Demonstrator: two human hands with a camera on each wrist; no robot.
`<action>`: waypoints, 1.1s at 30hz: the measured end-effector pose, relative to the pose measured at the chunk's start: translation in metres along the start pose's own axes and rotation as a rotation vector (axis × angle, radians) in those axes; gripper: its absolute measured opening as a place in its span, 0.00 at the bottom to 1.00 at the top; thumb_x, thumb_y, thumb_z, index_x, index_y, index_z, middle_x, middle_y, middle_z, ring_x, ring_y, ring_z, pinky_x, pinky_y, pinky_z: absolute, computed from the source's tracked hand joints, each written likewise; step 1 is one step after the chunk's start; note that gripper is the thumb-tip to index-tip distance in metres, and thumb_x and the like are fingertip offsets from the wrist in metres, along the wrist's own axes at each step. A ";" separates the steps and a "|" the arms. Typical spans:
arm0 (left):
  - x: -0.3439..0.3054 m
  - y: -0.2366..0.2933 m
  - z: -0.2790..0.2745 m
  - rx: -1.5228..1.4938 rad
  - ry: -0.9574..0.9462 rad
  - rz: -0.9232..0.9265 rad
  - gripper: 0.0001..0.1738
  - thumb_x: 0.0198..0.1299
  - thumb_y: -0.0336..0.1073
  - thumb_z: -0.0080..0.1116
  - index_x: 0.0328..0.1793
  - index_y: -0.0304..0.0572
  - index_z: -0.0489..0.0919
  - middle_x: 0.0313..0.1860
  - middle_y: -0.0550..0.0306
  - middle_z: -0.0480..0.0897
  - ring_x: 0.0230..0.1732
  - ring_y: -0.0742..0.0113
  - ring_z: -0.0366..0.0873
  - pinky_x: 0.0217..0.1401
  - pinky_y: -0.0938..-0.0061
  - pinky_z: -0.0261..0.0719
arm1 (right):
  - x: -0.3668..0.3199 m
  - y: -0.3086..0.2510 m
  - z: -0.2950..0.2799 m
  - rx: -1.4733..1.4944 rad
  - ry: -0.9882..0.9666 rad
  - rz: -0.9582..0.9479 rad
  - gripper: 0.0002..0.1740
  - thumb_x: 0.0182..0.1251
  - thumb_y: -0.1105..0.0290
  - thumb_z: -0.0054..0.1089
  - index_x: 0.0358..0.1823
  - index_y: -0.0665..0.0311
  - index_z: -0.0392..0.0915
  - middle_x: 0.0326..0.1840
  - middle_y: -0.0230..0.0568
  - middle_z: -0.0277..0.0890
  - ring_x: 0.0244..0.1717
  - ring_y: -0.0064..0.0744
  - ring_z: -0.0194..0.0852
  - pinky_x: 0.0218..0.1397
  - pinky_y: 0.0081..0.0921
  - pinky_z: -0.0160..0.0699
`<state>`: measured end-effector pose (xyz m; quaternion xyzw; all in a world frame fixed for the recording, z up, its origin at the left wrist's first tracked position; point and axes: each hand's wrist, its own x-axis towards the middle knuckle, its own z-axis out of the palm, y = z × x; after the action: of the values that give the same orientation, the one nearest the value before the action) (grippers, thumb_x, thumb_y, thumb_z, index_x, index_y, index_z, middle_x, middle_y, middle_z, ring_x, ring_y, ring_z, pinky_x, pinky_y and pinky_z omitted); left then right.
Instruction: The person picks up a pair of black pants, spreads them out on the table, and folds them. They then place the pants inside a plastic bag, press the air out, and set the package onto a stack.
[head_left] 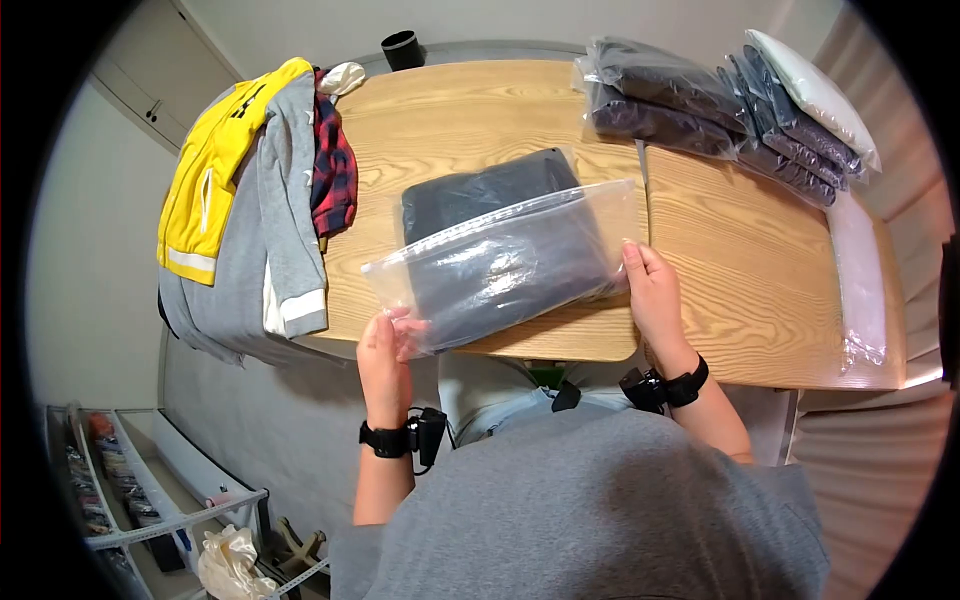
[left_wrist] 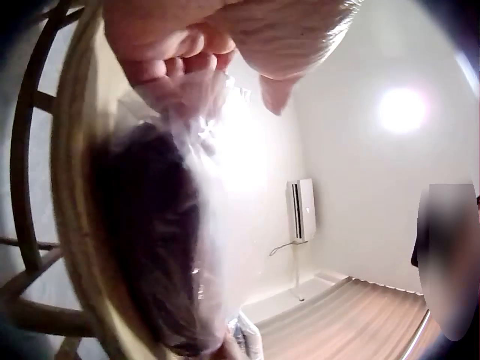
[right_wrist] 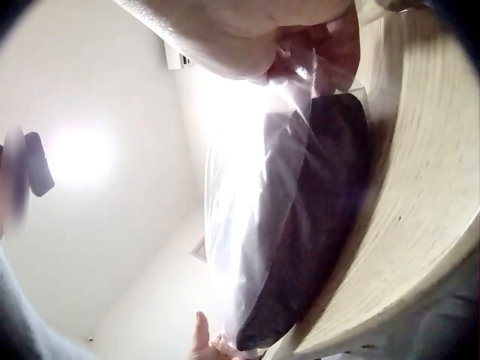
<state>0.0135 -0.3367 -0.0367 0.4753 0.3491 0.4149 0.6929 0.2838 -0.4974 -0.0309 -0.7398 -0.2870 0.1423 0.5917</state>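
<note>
A clear plastic zip bag (head_left: 500,262) lies at the table's near edge, with a dark folded garment (head_left: 490,190) in it. Its white zip strip runs slantwise across the garment in the head view, and part of the garment shows beyond the strip. At the bag's near left corner, my left hand (head_left: 385,360) holds the plastic; the fingers are curled against it and the thumb stands apart in the left wrist view. My right hand (head_left: 655,295) pinches the bag's right edge between thumb and fingers. Glare whitens the plastic (right_wrist: 251,172) in the right wrist view.
On the wooden table (head_left: 740,270), bagged dark garments (head_left: 665,95) are stacked at the far right beside a white package (head_left: 810,85). A yellow and grey jacket (head_left: 235,170) and a plaid garment (head_left: 332,165) lie at left. A flat pale plastic strip (head_left: 862,280) rests at right.
</note>
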 end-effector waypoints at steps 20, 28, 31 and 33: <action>-0.016 -0.018 0.025 0.230 -0.018 -0.128 0.19 0.72 0.41 0.43 0.25 0.44 0.69 0.19 0.67 0.67 0.17 0.80 0.61 0.19 0.82 0.59 | -0.020 -0.002 -0.031 0.088 0.061 0.209 0.24 0.73 0.59 0.48 0.19 0.65 0.69 0.13 0.28 0.63 0.14 0.19 0.59 0.20 0.20 0.60; -0.011 -0.023 0.022 0.170 -0.036 -0.182 0.19 0.71 0.39 0.43 0.24 0.45 0.68 0.18 0.67 0.66 0.14 0.81 0.59 0.16 0.84 0.56 | -0.041 -0.032 -0.032 -0.261 0.321 -0.577 0.09 0.63 0.73 0.55 0.44 0.65 0.72 0.40 0.42 0.73 0.40 0.36 0.71 0.45 0.32 0.71; -0.013 -0.020 0.022 0.175 -0.027 -0.177 0.19 0.71 0.39 0.43 0.24 0.45 0.68 0.18 0.67 0.66 0.15 0.81 0.58 0.16 0.84 0.55 | -0.043 -0.057 -0.011 -0.426 -0.312 -0.924 0.16 0.61 0.69 0.58 0.50 0.62 0.74 0.53 0.44 0.73 0.55 0.41 0.70 0.57 0.36 0.68; -0.015 -0.016 0.022 0.213 -0.056 -0.149 0.20 0.71 0.40 0.43 0.24 0.44 0.69 0.17 0.67 0.66 0.16 0.81 0.59 0.19 0.84 0.56 | -0.038 -0.057 0.011 -0.645 -0.417 -0.902 0.21 0.61 0.64 0.59 0.56 0.58 0.73 0.61 0.43 0.69 0.64 0.43 0.64 0.64 0.40 0.62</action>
<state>0.0306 -0.3617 -0.0441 0.5304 0.4060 0.3091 0.6770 0.2324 -0.5037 0.0162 -0.6436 -0.7121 -0.0750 0.2702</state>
